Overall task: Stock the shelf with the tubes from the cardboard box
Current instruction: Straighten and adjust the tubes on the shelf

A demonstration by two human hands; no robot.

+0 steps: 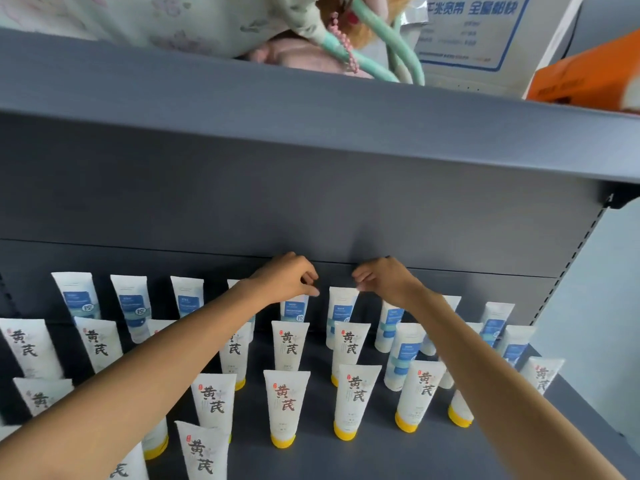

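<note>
1. Shelf [398, 455], dark grey metal w/ back panel, fills lower and centre frame; second board of same unit crosses upper frame.
2. Upper board load: floral fabric bag [194, 19] upper left w/ mint-green handles, white printed box [467, 32] upper right, orange box [588, 77] far right edge.
3. Tubes, approx. in rows, standing cap-down on shelf. Back rows, mid-frame L to R: blue-label tubes [78, 299]. Front rows, lower frame: yellow-cap tubes [285, 407] w/ black calligraphy. Spacing uneven; lower-left ones partly hidden by forearm.
4. Left hand [285, 280], centre frame, reaching in over back row. Fingers curled, tips drawn together just above a blue-label tube [294, 311]; contact w/ its top edge likely, firm grip cannot be confirmed.
5. Right hand [384, 278], just right of centre, fingers curled downward, tips at top crimp of next blue-label tube [341, 313]; appears to pinch its upper right corner.
6. Hands near each other, not touching; both tubes upright, side by side in back row.
</note>
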